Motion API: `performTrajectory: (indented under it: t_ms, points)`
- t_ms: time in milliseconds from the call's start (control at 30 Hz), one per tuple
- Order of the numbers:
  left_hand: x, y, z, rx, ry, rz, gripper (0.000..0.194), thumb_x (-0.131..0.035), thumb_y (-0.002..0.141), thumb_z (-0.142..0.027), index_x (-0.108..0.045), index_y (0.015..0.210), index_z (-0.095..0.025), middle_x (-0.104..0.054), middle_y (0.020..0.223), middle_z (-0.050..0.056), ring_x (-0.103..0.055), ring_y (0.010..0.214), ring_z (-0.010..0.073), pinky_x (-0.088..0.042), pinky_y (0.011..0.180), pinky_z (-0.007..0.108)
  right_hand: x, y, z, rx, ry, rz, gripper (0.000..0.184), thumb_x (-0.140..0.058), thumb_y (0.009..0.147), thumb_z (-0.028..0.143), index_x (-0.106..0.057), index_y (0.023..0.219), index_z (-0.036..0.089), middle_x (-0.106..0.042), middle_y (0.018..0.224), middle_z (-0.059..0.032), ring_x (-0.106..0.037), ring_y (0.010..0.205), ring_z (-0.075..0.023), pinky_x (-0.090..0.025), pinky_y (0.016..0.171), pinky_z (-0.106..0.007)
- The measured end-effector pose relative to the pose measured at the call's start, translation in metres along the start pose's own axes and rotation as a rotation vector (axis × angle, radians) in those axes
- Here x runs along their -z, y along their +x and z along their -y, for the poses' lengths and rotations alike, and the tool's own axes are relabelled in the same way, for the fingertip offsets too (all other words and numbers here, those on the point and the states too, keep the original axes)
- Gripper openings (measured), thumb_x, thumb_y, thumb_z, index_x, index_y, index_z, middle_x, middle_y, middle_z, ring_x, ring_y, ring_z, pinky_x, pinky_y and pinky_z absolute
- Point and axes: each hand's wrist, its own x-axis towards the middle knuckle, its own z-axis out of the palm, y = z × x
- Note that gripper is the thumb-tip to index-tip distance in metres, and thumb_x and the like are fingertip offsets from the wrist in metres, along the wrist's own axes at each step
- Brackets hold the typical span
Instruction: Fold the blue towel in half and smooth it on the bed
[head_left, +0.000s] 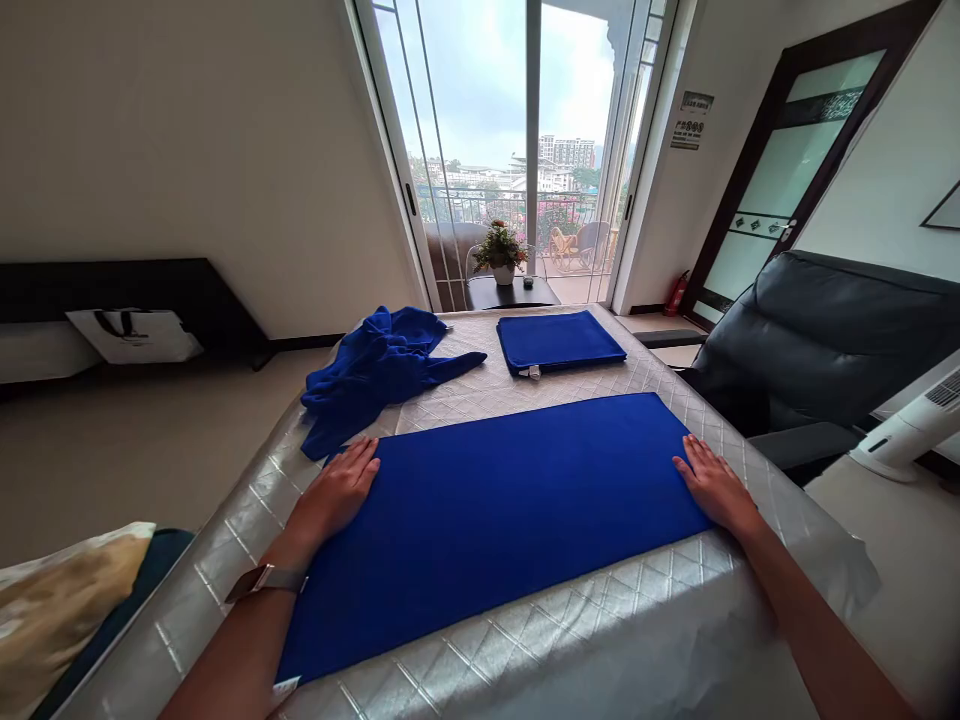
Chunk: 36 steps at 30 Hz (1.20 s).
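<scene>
A blue cloth (510, 500), smooth and folded into a long rectangle, lies across the mattress (585, 620). My left hand (341, 490) rests flat on its left edge, fingers stretched out. On the right edge lies my right hand (716, 485), also flat with fingers extended. A small white tag shows at the cloth's near left corner. Behind it, a neatly folded blue cloth (559, 340) sits at the far side of the mattress, with a white label at its front edge. Beyond my left hand is a crumpled heap of blue cloth (375, 370).
A black armchair (840, 340) and a white tower-shaped appliance (911, 425) stand to the right. Past the mattress is a small table with a potted plant (501, 250) before the sliding glass door. A pillow (75, 580) is at lower left, a white bag (135, 335) farther back.
</scene>
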Motion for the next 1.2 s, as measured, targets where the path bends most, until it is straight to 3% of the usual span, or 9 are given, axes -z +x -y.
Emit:
performTrajectory:
  t_ms: [133,367,467,567,800,867,933,1067,1200]
  points:
    - [0.001,0.0,-0.002,-0.015,0.012,-0.008,0.064,-0.027,0.1,-0.041,-0.051,0.148,-0.008,-0.049,0.155,0.016,-0.042,0.147,0.0294,-0.035,0.121,0.049,-0.001,0.001,0.001,-0.008,-0.017,0.012,0.076,-0.013,0.102,0.054,-0.021,0.163,0.01,-0.02,0.17,-0.006,-0.015,0.157,-0.0209,-0.015,0.128,-0.045]
    - [-0.007,0.0,-0.002,-0.008,-0.001,-0.02,0.063,-0.029,0.101,-0.04,-0.047,0.151,-0.005,-0.045,0.158,0.019,-0.038,0.149,0.0303,-0.03,0.123,0.052,0.005,0.008,0.0,-0.076,-0.063,0.118,0.077,-0.016,0.101,0.055,-0.019,0.164,0.012,-0.015,0.171,-0.0055,-0.013,0.157,-0.0218,-0.016,0.127,-0.046]
    - [-0.007,-0.002,-0.005,0.008,-0.011,-0.032,0.064,-0.029,0.102,-0.043,-0.045,0.152,-0.007,-0.044,0.159,0.017,-0.037,0.15,0.0298,-0.029,0.124,0.051,0.013,0.017,0.021,-0.08,-0.085,0.088,0.075,-0.017,0.102,0.053,-0.025,0.163,0.01,-0.018,0.17,-0.0095,-0.015,0.157,-0.0258,-0.018,0.126,-0.049]
    - [-0.006,-0.004,-0.008,0.028,-0.02,-0.039,0.065,-0.029,0.102,-0.044,-0.042,0.154,-0.007,-0.043,0.16,0.017,-0.037,0.15,0.0292,-0.029,0.124,0.05,0.023,0.02,0.079,0.07,-0.075,0.025,0.07,-0.018,0.103,0.048,-0.03,0.161,0.009,-0.022,0.169,-0.0123,-0.015,0.156,-0.0276,-0.017,0.126,-0.049]
    - [-0.005,-0.006,-0.009,0.024,-0.03,-0.037,0.062,-0.03,0.103,-0.043,-0.044,0.153,-0.01,-0.043,0.159,0.017,-0.037,0.15,0.0287,-0.028,0.124,0.051,0.029,-0.008,0.277,0.597,0.162,0.149,0.075,-0.013,0.105,0.059,-0.023,0.163,0.013,-0.016,0.17,-0.0069,-0.009,0.157,-0.0212,-0.01,0.128,-0.044]
    - [-0.006,-0.006,-0.009,0.023,-0.014,-0.04,0.061,-0.03,0.103,-0.042,-0.044,0.153,-0.01,-0.044,0.159,0.017,-0.036,0.15,0.0288,-0.027,0.124,0.052,0.024,-0.013,0.314,0.7,0.201,0.166,0.078,-0.012,0.104,0.062,-0.022,0.163,0.013,-0.012,0.17,-0.0061,-0.005,0.158,-0.0206,-0.006,0.128,-0.044]
    - [-0.006,-0.006,-0.008,0.024,0.008,-0.049,0.061,-0.03,0.103,-0.042,-0.045,0.153,-0.009,-0.043,0.159,0.018,-0.035,0.151,0.0292,-0.027,0.124,0.052,0.019,-0.012,0.335,0.744,0.22,0.185,0.079,-0.012,0.103,0.063,-0.021,0.163,0.012,-0.011,0.17,-0.0061,-0.002,0.158,-0.0204,-0.003,0.128,-0.043]
    - [-0.008,-0.007,-0.007,0.018,0.032,-0.063,0.061,-0.031,0.103,-0.041,-0.046,0.152,-0.008,-0.044,0.158,0.02,-0.035,0.15,0.0307,-0.029,0.124,0.053,0.012,0.002,0.337,0.693,0.211,0.242,0.081,-0.01,0.102,0.065,-0.015,0.164,0.013,-0.008,0.171,-0.0063,-0.002,0.158,-0.0202,-0.001,0.128,-0.042]
    - [-0.008,-0.007,-0.007,0.027,0.021,-0.044,0.061,-0.031,0.103,-0.042,-0.044,0.153,-0.008,-0.043,0.159,0.02,-0.034,0.151,0.0309,-0.028,0.124,0.053,0.012,0.022,0.301,0.617,0.16,0.241,0.083,-0.007,0.101,0.067,-0.013,0.165,0.014,-0.007,0.171,-0.005,-0.002,0.158,-0.0183,-0.001,0.128,-0.04]
